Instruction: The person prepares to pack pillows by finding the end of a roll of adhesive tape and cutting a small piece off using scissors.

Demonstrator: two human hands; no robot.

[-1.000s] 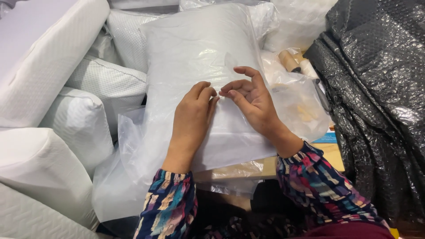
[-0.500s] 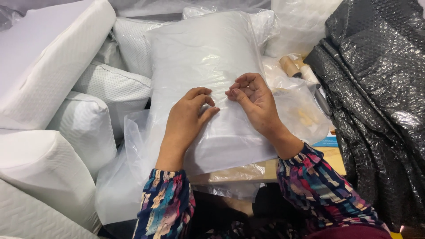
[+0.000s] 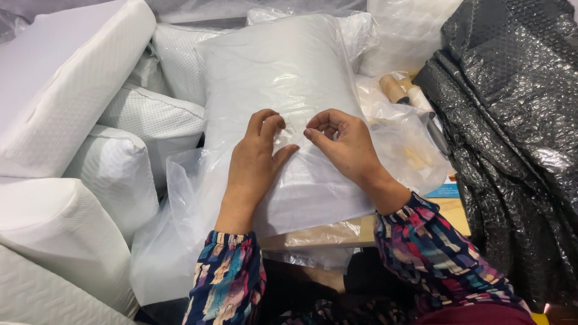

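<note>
On the glossy plastic-bagged white pillow (image 3: 283, 78), left hand (image 3: 256, 159) and right hand (image 3: 346, 144) rest.

- Left hand (image 3: 256, 157): palm hidden against the bagged pillow (image 3: 283, 90).
- Right hand (image 3: 346, 144): fingertips curled under, unseen.
- Black bubble wrap (image 3: 512, 120): cut off at right edge.

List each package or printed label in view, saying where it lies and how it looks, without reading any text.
Clear plastic bag: centre, under both hands, rectangular, holding a white pillow.
Black bubble wrap: right, crumpled heap.
Blue printed card: right of the right hand, partly hidden.
Left hand rests on the bag.
</note>
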